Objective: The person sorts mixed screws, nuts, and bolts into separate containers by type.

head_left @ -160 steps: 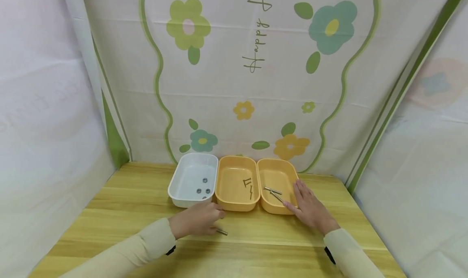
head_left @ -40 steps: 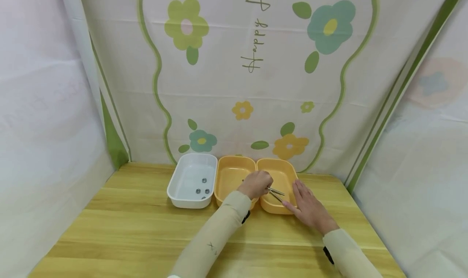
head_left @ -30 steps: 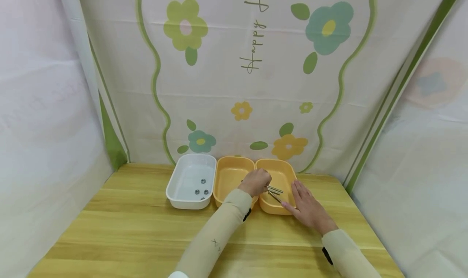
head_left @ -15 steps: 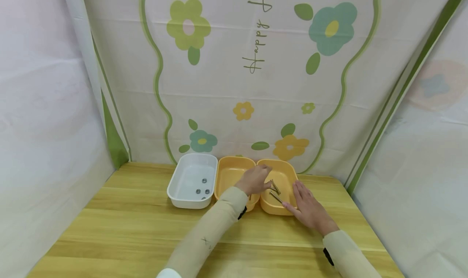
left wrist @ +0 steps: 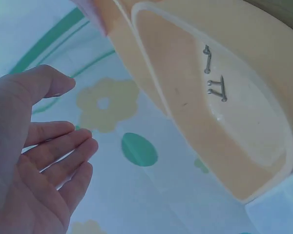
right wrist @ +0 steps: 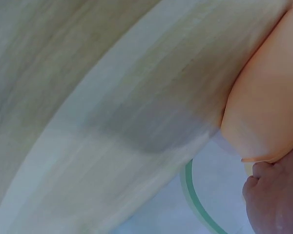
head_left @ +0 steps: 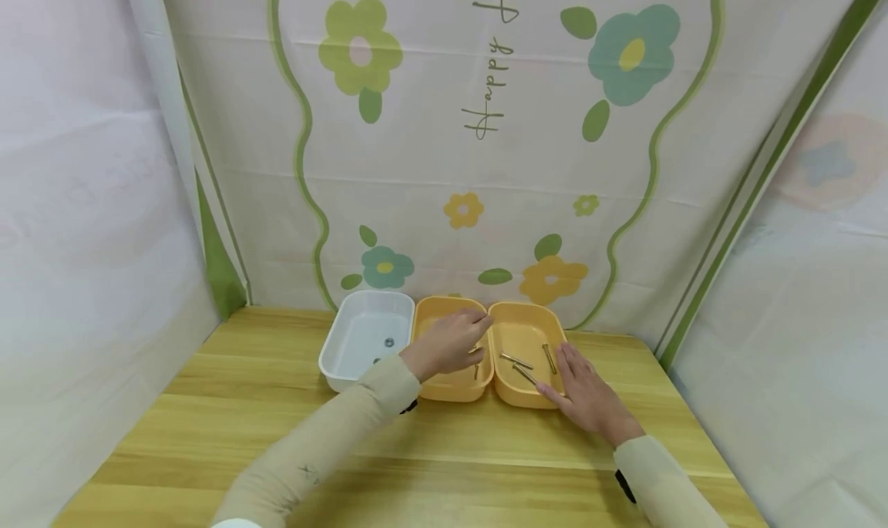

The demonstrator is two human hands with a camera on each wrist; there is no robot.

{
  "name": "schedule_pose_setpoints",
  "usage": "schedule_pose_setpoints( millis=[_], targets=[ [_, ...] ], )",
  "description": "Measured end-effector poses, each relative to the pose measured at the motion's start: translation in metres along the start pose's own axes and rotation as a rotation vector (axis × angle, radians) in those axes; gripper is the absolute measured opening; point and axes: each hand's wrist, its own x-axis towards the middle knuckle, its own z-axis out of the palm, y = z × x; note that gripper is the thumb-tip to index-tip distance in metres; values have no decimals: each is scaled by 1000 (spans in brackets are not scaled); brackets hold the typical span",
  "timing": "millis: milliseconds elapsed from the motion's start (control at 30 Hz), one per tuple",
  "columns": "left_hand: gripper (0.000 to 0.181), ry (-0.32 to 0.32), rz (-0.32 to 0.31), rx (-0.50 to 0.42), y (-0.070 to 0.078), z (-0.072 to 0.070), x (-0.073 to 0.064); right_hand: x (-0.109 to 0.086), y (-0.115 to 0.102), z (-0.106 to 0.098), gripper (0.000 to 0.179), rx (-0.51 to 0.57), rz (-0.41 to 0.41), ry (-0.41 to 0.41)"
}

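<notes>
My left hand (head_left: 447, 344) hovers over the middle orange tray (head_left: 451, 394), holding nothing; the left wrist view shows its fingers relaxed and apart from the thumb. Several small screws (left wrist: 207, 59) lie on that tray's floor, partly covered by the hand in the head view. My right hand (head_left: 590, 397) rests against the right rim of the right orange tray (head_left: 522, 324), fingers extended and thumb at its front edge. Inside that tray are three long metal bolts: one bolt (head_left: 516, 361) at the left, one bolt (head_left: 525, 374) near the thumb, one bolt (head_left: 549, 358) by the right wall.
At the left of the row stands a white tray (head_left: 347, 351) with metal nuts (head_left: 389, 342), partly hidden by my left sleeve. All three trays stand side by side on a wooden table (head_left: 208, 420), against a flowered cloth (head_left: 409, 150) at the back.
My left hand, earlier holding a bolt over the table, went to the right tray and let it go there. Now it has drawn back left. The right hand has stayed put.
</notes>
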Motion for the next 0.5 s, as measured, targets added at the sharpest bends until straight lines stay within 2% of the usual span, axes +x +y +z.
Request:
schedule_pose_setpoints(
  millis=[200,300,500],
  targets=[
    [53,10,30,-14,3,-25,-33,0,1,0,93,9,-3,-4],
    [59,48,40,-3,3,-35,-53,0,2,1,94,9,0,-3],
    [68,116,-4,-26,0,-45,-100,0,4,-2,95,-6,0,-10]
  ],
)
